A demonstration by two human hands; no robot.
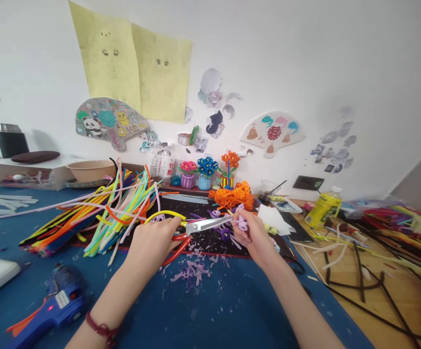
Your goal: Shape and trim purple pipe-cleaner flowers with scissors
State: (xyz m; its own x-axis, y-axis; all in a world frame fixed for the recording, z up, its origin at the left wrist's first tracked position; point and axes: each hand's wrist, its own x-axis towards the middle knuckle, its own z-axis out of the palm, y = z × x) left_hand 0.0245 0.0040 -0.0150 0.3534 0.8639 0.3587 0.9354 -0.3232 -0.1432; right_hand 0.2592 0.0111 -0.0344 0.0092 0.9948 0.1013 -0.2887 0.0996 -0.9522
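"Fingers?"
"Left hand (pixel 154 240): wrapped round handles of scissors (pixel 206 224). Right hand (pixel 256 233): pinching lilac fuzzy piece (pixel 242 223), right by blade tips."

"Tips for snipping?"
"Probably best: hold piece steady, keep skin clear of blades, take small bites."

"Surface, room?"
"Blue bench (pixel 210 320), littered with lilac clippings (pixel 192 274). Glue gun (pixel 59 305) at left. White wall (pixel 359 58) behind, with decorated fans (pixel 283 133) and yellow sheets (pixel 164 89)."
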